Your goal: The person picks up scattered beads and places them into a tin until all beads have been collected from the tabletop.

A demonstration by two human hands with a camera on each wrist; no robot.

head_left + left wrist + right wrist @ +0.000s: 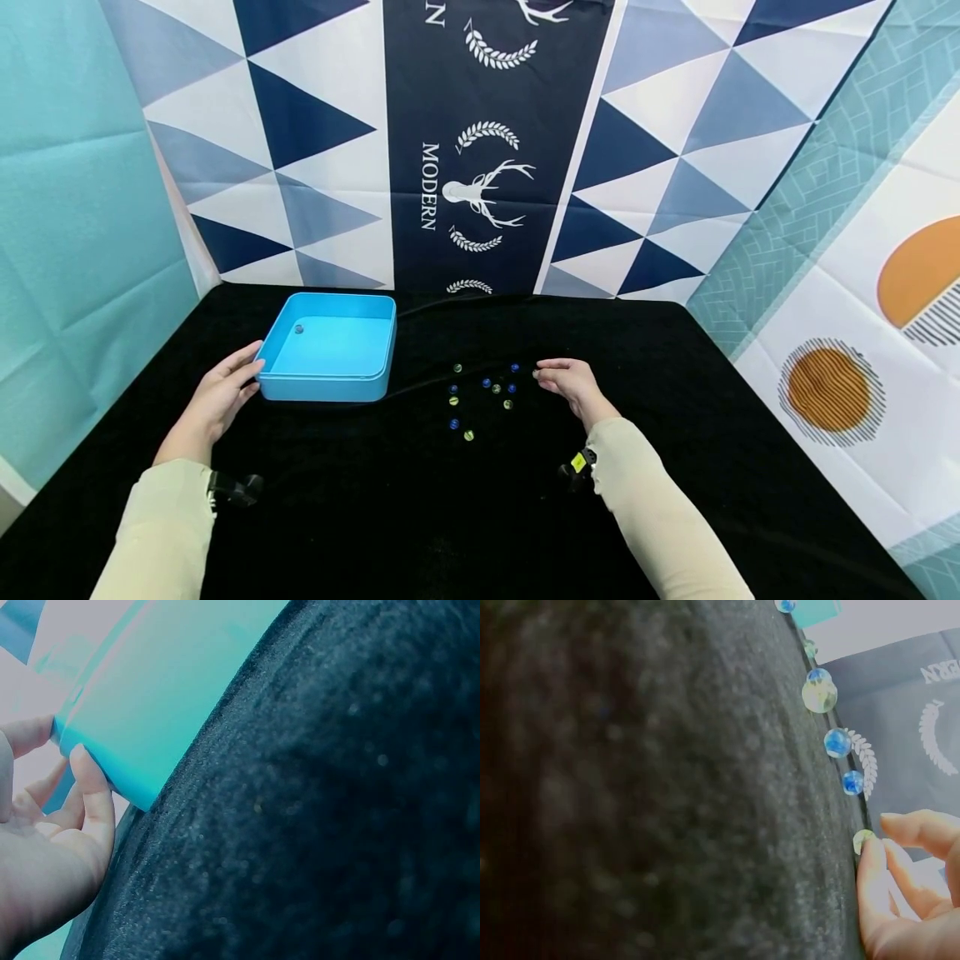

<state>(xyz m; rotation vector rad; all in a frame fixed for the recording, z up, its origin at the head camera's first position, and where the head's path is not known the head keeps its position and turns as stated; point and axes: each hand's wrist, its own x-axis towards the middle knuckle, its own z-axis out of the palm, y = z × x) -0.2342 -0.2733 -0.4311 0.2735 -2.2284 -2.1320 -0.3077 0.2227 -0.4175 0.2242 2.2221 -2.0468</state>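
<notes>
At the left, my left hand (213,400) holds the near left corner of a light blue box (324,389). In the left wrist view its thumb (88,774) lies on the box's wall and a finger reaches the rim. One small marble (298,329) lies inside the box. To the right, my right hand (572,387) pinches a pale greenish marble (863,840) at table height, partly hidden by the thumb. Several blue and yellow-green marbles lie left of that hand, among them a blue one (514,367) and a yellow-green one (468,435).
A black cloth (360,508) covers the table. Behind it hangs a patterned fabric (322,167) with triangles and deer prints. The box stands near the table's far left edge, and the loose marbles are spread about the middle.
</notes>
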